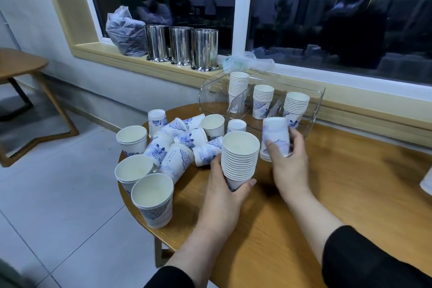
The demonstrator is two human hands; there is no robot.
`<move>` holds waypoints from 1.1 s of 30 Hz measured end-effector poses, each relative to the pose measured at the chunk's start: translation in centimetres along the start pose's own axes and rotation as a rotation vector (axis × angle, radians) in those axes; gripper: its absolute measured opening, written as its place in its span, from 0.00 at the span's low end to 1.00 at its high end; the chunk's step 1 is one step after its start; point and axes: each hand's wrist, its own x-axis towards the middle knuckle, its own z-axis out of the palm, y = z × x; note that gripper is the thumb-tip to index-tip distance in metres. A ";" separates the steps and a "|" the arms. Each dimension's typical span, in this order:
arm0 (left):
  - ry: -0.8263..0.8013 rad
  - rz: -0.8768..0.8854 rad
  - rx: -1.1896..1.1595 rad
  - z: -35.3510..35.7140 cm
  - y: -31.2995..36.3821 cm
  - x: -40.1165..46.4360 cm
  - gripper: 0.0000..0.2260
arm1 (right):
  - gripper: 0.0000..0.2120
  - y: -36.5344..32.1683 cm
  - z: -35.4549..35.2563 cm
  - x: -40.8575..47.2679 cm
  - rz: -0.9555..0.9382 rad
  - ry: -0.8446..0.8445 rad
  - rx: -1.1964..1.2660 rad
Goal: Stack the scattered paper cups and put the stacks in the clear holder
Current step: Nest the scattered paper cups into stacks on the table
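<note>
Left hand point(224, 184) grips a tall cup stack point(239, 159), right hand point(288, 159) clasps an inverted cup point(275, 135); three stacks fill the clear holder point(313, 110), many scattered cups point(177, 145) remain on the bench point(327, 194).

Round wooden table point(339, 194), warm brown grain, bearing all cups. Landmark: clear holder point(311, 110), standing at far edge against the wall below the sill. Just left of and nearer than holder: heap of scattered cups point(187, 138), white with blue print, some upright, some tipped on sides, a few mouth-down. Further left from holder, along table's left rim: short upright stacks, one point(132, 139) behind, one point(133, 170) in the middle, one point(153, 201) nearest. Far right of holder, at frame edge: sliver of something white point(426, 184), not identifiable.
</note>
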 end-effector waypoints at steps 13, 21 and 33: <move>-0.039 0.032 0.025 -0.2 0.8 -0.5 0.33 | 0.11 -13.9 -5.2 1.5 -0.542 -0.691 -0.544; -0.078 0.048 0.005 -0.2 0.8 -0.5 0.33 | 0.31 -15.3 -2.4 0.7 -0.535 -0.959 -0.906; -0.184 0.055 -0.042 -0.6 1.0 -0.6 0.34 | 0.27 -2.1 -3.2 -5.8 -0.021 -0.628 0.057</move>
